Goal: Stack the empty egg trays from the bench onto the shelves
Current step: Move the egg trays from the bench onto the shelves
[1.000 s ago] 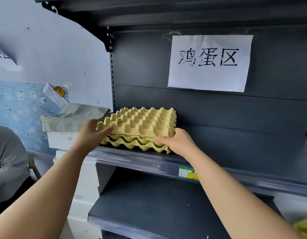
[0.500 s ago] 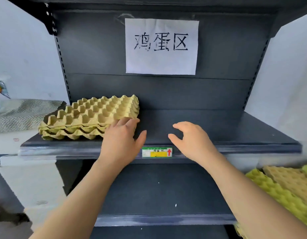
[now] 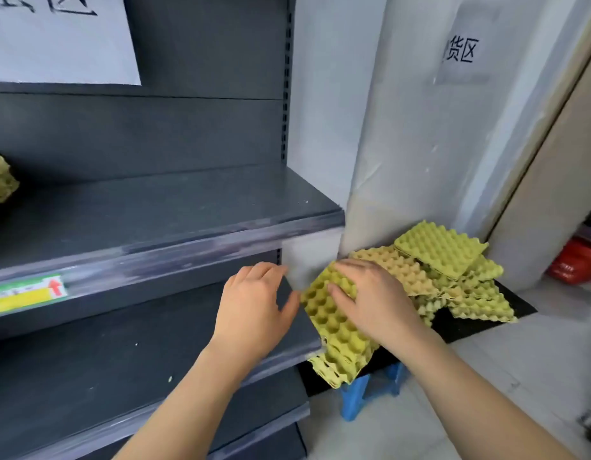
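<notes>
From the head camera, a white paper sign (image 3: 60,38) on the dark shelf unit's back panel shows only the cut-off character 区, and a second sheet (image 3: 460,53) on the wall reads 货区. A green-and-yellow price label (image 3: 27,293) with a red arrow sits on the upper shelf (image 3: 174,210) edge. The right hand (image 3: 370,300) lies flat, fingers spread, on a yellow-green egg tray (image 3: 337,330) tilted down towards the viewer, atop a jumbled tray pile (image 3: 453,277) on the black bench (image 3: 470,323). The left hand (image 3: 254,300) hovers loosely spread beside it, holding nothing.
</notes>
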The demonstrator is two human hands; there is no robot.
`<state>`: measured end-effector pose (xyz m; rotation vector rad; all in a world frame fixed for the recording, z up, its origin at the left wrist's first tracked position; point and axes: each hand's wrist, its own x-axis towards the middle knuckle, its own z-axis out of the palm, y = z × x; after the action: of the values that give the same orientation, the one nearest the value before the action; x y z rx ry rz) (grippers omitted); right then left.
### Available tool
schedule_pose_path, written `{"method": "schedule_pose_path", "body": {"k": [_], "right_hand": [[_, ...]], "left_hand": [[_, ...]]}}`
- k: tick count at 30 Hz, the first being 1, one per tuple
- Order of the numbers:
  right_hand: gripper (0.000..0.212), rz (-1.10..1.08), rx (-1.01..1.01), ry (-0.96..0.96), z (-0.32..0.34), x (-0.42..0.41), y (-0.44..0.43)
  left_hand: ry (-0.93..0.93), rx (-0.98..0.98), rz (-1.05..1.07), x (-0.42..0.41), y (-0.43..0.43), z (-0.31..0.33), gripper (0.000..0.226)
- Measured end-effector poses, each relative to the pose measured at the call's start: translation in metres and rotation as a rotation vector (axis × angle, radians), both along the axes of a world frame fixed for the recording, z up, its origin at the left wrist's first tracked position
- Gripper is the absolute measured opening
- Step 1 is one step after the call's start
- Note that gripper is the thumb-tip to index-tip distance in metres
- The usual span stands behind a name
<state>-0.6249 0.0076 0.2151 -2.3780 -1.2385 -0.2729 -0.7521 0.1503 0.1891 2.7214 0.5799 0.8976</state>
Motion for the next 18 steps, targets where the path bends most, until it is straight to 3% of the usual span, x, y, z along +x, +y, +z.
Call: {"method": "schedule_pose_path", "body": {"k": [9,18], "right_hand": [[0.034,-0.139,-0.067,0.066,-0.055,0.147,-0.112],[0.033,-0.35,-0.12,0.148,-0.097,0.296,-0.159]], "left_hand": [[0.127,-0.112,-0.129,0.171,-0.088,-0.06,0.041],[0.194,-0.138,-0.23,0.338,-0.118,-0.096,0.037]]}}
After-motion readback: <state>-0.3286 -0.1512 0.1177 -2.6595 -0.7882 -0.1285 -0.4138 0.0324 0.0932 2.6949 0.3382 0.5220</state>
